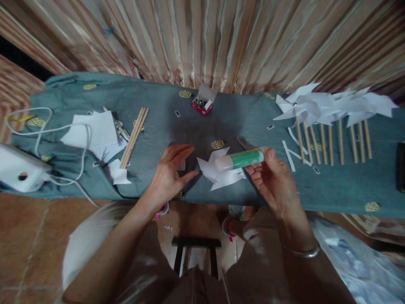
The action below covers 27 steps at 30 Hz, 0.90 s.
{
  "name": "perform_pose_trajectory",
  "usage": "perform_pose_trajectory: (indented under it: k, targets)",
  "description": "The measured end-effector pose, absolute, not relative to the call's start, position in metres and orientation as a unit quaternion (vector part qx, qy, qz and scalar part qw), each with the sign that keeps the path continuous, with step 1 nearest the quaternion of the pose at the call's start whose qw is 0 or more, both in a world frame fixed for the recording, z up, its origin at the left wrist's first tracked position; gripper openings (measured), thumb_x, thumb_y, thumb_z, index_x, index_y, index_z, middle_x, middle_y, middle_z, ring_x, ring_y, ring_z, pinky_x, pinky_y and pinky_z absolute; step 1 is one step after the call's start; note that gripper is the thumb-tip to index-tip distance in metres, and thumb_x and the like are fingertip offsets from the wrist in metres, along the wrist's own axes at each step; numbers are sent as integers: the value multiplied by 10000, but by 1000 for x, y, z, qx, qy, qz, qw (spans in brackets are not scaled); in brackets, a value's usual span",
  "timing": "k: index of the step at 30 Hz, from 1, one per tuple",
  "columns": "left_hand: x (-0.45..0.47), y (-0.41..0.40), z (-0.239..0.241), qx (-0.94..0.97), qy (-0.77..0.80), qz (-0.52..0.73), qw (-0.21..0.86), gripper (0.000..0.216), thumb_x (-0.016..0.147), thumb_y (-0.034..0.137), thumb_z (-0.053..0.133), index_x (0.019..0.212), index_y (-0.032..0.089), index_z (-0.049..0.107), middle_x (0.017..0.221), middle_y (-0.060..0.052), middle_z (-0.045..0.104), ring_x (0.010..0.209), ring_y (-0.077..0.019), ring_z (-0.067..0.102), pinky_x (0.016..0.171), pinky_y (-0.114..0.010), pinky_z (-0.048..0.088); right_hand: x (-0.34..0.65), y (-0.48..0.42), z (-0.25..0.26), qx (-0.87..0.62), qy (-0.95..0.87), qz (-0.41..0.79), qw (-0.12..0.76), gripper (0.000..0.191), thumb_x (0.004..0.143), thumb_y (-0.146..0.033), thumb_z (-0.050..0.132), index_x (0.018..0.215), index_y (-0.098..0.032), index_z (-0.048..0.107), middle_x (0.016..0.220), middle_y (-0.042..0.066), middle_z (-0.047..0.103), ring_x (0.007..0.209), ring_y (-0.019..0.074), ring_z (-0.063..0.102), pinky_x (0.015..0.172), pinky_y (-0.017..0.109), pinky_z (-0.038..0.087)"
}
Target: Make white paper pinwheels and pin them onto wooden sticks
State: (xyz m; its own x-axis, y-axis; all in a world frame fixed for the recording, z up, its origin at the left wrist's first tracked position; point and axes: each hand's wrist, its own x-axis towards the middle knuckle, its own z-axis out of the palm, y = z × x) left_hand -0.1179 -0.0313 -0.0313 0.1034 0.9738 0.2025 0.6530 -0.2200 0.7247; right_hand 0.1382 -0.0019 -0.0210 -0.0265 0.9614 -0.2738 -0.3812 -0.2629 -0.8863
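One left hand (169, 172) half-spread beside a paper pinwheel (220, 180), one right hand (274, 180) gripping a green tube (245, 159).

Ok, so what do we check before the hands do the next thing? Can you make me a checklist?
1. Green tube gripped: ok, the right hand holds it by one end.
2. Left hand free: ok, its fingers are spread and no tube or stick is in it.
3. White cut paper in full view: not ok, the tube hides part of it.
4. Red box open: ok, its lid is up and small metal pieces show inside.
5. Wooden sticks nearby: ok, they lie over to the left.
6. Enough left inside the tube: cannot tell, its inside is hidden.
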Motion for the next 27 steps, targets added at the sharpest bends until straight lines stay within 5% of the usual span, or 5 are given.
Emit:
perform_pose_trajectory:
  k: [6,11,16,27]
  targets:
    - [-90,-42,-19,607,535,443,386,720,697,454,865,1308,184,596,1195,-124,698,1067,-248,659,952,-396,531,132,-5,-18,-442,-365,661,485,265,776,-534,780,882,-292,762,822,-24,737,707,109,655,692,228,571]
    - [-69,-42,-22,493,501,509,497,493,668,393,883,1063,165,695,1089,-97,724,902,-188,687,809,-295,564,128,-8,-11,-429,-400,665,462,277,804,-539,750,931,-294,749,896,-5,760,749,131,673,727,257,575]
    - [-60,-40,-19,440,498,547,509,300,691,310,855,914,167,715,948,-55,726,866,-168,680,807,-279,563,126,-11,-11,-423,-376,684,461,304,772,-521,784,993,-314,753,944,-10,777,831,153,702,801,290,587]
    - [-59,-43,-14,490,494,539,474,237,718,272,839,896,172,718,908,-37,685,836,-154,652,778,-267,537,129,-15,-14,-441,-347,675,478,332,735,-603,782,886,-308,777,915,-15,794,863,188,741,900,356,605]
